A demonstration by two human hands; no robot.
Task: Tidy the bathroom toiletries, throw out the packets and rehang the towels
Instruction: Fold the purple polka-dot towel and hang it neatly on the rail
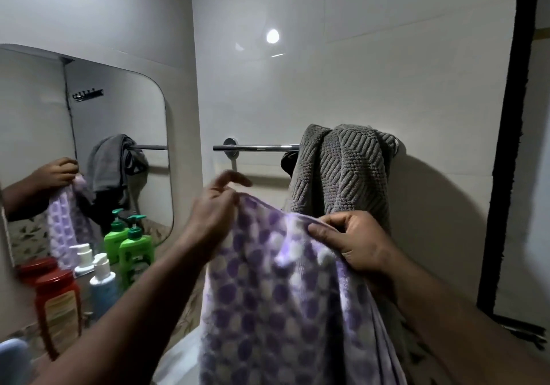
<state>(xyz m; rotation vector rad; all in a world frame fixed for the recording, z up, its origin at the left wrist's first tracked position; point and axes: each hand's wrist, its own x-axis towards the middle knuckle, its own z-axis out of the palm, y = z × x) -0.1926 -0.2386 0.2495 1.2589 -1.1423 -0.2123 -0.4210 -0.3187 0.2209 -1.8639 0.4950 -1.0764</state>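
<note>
Both hands grip the top edge of a purple-and-white spotted towel (276, 295), held up in front of the person and hanging down from the fingers. The left hand (212, 215) pinches the towel's upper left corner, its index finger lifted clear of the cloth. The right hand (354, 241) is closed on the upper right part of the edge, thumb pressing the fabric against the curled fingers. The two hands are well apart, with the edge sagging between them.

Just behind the towel, a chrome towel rail (256, 147) is fixed to the pale wall. A grey ribbed towel (342, 173) is bunched over the rail's right end; the left stretch of the rail is bare.

To the left, a rounded mirror (89, 110) reflects the left hand and both towels. Below it, at the tabletop's back edge, stand two green pump bottles (135, 253), a blue pump bottle (102, 286) and a red-lidded jar (58, 304).
</note>
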